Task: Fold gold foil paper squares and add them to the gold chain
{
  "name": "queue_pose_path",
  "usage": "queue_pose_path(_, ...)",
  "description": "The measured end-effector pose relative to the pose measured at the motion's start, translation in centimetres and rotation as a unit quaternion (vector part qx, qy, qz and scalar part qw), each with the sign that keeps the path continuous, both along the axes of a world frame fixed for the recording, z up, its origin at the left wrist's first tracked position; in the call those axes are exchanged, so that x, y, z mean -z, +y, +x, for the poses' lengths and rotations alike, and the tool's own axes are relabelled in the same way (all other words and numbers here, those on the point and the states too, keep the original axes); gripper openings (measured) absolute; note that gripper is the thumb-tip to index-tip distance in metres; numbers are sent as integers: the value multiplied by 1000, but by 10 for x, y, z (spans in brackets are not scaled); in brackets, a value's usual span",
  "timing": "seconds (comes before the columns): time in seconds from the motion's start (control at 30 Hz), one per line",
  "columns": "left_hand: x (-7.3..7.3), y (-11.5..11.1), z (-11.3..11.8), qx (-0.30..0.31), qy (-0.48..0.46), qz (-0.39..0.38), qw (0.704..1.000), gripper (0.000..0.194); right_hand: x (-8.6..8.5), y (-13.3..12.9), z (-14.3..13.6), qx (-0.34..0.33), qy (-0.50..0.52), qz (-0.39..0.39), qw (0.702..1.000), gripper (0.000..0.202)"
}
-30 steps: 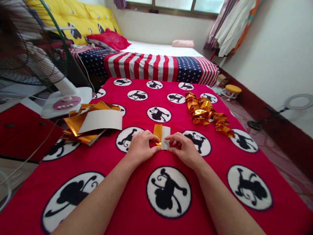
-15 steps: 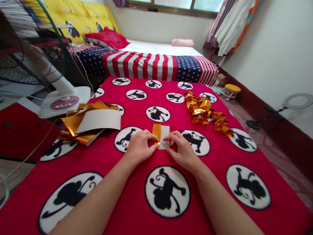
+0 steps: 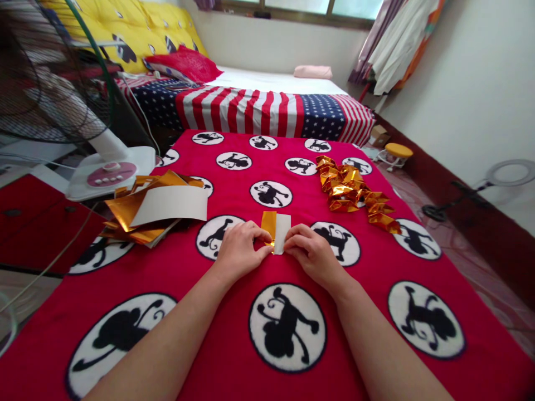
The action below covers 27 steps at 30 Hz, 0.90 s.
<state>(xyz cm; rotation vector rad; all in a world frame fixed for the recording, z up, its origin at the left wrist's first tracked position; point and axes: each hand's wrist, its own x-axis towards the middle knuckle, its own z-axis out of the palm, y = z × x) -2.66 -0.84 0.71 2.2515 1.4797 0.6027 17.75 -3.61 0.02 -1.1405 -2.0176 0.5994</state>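
A small folded piece of paper (image 3: 283,229), gold on its left part and white-grey on its right, lies on the red cloth with monkey prints (image 3: 225,351). My left hand (image 3: 243,248) pinches its lower left edge between thumb and fingers. At its lower right edge is my right hand (image 3: 311,250), thumb and fingertips pressed together on the paper's side. To the left lies a loose stack of gold and white paper sheets (image 3: 171,207). Folded gold shapes (image 3: 345,186) form a crumpled heap at the right.
A fan with a white base (image 3: 111,172) stands left of the cloth. Beyond it is a bed with a striped and starred cover (image 3: 246,111). On the floor at the right are a yellow stool (image 3: 399,150) and a ring lamp (image 3: 510,171).
My right fingers have drawn together and shifted slightly right, from over the white part to the paper's right edge. My left hand keeps its pinch.
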Motion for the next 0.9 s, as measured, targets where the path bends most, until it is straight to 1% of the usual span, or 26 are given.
queue_pose_path(0.17,0,0,0,1,4,2,1000,13,2,1,-9,23,38,-11,999,12)
queue_pose_path(0.23,0,0,0,1,5,2,1000,14,3,2,-13,36,32,-21,999,12)
queue_pose_path(0.4,0,1,0,1,4,3,1000,15,5,5,-20,94,14,-30,995,9)
queue_pose_path(0.67,-1,1,0,4,10,5,1000,15,6,7,-25,125,23,-49,991,7)
queue_pose_path(0.8,0,1,0,5,6,5,1000,15,8,9,-26,152,35,-77,985,5)
queue_pose_path(0.9,0,1,-1,6,5,4,1000,15,8,10,-26,170,26,-80,982,7)
